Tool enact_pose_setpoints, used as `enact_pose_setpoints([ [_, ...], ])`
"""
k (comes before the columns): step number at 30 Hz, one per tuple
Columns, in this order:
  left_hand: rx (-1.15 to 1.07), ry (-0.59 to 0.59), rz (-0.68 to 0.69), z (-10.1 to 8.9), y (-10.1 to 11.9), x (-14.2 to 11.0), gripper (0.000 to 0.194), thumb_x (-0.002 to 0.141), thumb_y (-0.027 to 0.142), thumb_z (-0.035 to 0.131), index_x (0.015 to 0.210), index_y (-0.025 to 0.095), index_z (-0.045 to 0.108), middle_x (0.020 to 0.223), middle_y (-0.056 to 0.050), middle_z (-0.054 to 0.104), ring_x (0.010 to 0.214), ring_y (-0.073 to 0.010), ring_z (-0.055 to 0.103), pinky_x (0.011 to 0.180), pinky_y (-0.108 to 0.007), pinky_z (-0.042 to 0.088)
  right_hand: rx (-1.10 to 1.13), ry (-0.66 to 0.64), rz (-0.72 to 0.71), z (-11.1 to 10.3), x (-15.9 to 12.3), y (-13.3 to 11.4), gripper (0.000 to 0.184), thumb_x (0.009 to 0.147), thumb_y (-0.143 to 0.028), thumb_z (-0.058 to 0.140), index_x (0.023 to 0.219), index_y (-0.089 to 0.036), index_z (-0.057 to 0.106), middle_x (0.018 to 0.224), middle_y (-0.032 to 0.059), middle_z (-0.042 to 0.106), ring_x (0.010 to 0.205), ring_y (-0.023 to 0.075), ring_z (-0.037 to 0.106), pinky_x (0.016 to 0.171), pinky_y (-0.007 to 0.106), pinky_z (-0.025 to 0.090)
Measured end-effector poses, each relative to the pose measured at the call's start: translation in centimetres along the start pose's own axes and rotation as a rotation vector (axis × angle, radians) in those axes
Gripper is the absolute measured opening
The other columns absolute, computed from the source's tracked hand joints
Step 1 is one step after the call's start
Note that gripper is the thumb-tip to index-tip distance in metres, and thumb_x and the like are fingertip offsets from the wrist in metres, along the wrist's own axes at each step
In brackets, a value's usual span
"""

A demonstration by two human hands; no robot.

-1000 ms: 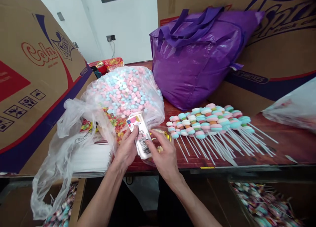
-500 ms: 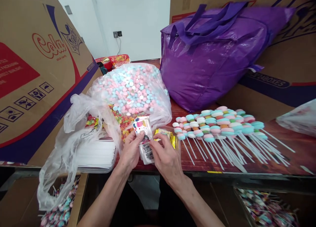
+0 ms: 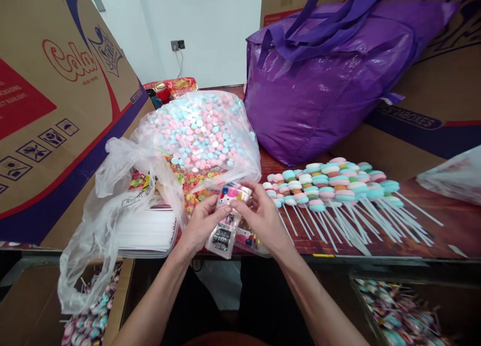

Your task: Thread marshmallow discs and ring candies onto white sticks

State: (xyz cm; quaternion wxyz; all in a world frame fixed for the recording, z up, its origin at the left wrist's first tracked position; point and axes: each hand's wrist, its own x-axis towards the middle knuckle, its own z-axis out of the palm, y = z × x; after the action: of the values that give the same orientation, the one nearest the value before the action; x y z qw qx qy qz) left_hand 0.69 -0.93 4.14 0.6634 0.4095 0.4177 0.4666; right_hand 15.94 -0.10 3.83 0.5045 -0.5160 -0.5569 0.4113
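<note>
My left hand (image 3: pixel 199 225) and my right hand (image 3: pixel 263 218) both pinch a small clear printed sachet (image 3: pixel 225 225) at its top, held over the near edge of the red-brown table (image 3: pixel 432 225). The sachet hangs down with dark print on its lower part. Right of my hands lies a row of pastel candy lollipops (image 3: pixel 330 185) on white sticks. Just behind my hands sits a clear plastic bag of pink and blue candies (image 3: pixel 199 130), with small multicoloured ring candies (image 3: pixel 191 183) beneath it.
A big purple shopping bag (image 3: pixel 323 80) stands behind the lollipops. Large cardboard cartons flank the table: one at the left (image 3: pixel 48 100), one at the right (image 3: pixel 439 85). A stack of white sticks in a bag (image 3: pixel 146 233) lies left of my hands. Boxes of wrapped lollipops (image 3: pixel 398 311) sit below.
My hands lifted the sachet's top and moved slightly right, my right hand shifting from its lower part up to its top edge. The gold pack that showed beside my right hand is hidden now.
</note>
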Motion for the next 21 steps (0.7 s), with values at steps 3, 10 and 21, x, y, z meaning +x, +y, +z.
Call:
enact_pose_setpoints([
  [3,0.07,-0.07,-0.064,-0.6,0.4,-0.2,0.045,0.07,0.045,0.084,0.099,0.013,0.071,0.083,-0.004,0.072,0.068,-0.0133,0.063,0.063,-0.022,0.048,0.032,-0.122,0.062,-0.6,0.7,-1.1,0.025,0.079,-0.037,0.067,0.093,-0.016,0.066,0.081,0.0018,0.066,0.068,0.0152,0.057,0.058,0.025,0.046],
  [10,0.213,-0.086,-0.231,-3.7,0.7,-2.7,0.044,0.076,0.049,0.079,0.101,0.014,0.071,0.081,-0.003,0.07,0.065,-0.0103,0.058,0.057,-0.018,0.042,0.098,0.092,0.061,-0.2,-1.4,-1.9,0.023,0.086,-0.04,0.061,0.092,-0.018,0.062,0.08,0.0012,0.063,0.07,0.0149,0.056,0.061,0.024,0.047],
  [21,-0.022,-0.061,-0.514,-4.8,0.3,-8.3,0.04,0.061,0.04,0.091,0.087,0.015,0.072,0.072,-0.002,0.069,0.058,-0.009,0.059,0.054,-0.016,0.043,0.285,-0.438,0.593,-2.6,-9.1,-2.7,0.039,0.082,-0.048,0.071,0.106,-0.019,0.057,0.063,-0.0072,0.048,0.05,0.0063,0.042,0.043,0.016,0.035],
])
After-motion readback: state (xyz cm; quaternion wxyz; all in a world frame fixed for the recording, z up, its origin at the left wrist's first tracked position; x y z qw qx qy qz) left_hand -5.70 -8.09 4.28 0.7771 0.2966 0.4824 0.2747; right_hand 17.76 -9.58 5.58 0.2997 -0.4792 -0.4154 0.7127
